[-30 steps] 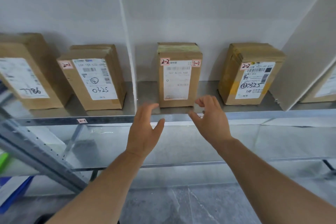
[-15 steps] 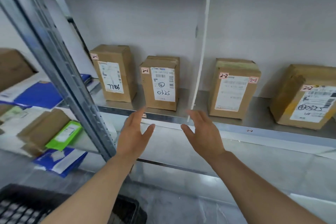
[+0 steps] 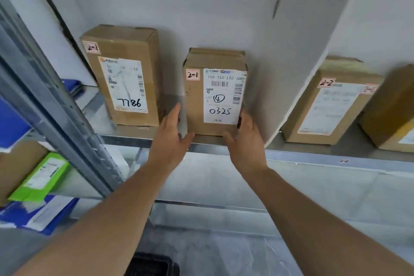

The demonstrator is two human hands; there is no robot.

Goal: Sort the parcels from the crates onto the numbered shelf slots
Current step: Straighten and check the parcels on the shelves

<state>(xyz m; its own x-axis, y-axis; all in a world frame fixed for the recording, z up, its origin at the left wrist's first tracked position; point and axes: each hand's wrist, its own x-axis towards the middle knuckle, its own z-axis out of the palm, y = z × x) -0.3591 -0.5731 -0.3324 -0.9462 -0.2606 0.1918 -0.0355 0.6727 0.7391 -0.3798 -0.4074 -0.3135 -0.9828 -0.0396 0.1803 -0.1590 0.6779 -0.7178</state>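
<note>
1. My left hand [image 3: 171, 139] and right hand [image 3: 245, 141] reach to either side of the parcel marked 0325 [image 3: 215, 94], fingers straight and spread, palms facing each other with the box between them.
2. My left fingertips [image 3: 177, 107] lie along the box's left side; whether they touch the cardboard I cannot tell. My right fingers [image 3: 243, 119] sit against its lower right corner, curled round nothing.
3. That parcel stands upright near the front lip of the metal shelf [image 3: 313, 157], its 2-1 sticker [image 3: 192, 75] at the upper left of its face.
4. To its left stands the taller parcel marked 7786 [image 3: 125, 76], also tagged 2-1; a narrow gap lies between the two, and my left hand fills the front of it.
5. To the right a white divider panel [image 3: 298, 51] rises just beside the box, leaving little room for my right hand.
6. Beyond the divider stands a parcel tagged 2-2 [image 3: 329, 103], touching or nearly touching another brown box [image 3: 389, 110] at the frame edge.
7. A grey upright post [image 3: 56, 107] slants across the left; past it lie a green packet [image 3: 42, 175] and blue mailers [image 3: 35, 215].
8. A black crate [image 3: 152, 264] shows at the bottom edge; what it holds is out of view.
</note>
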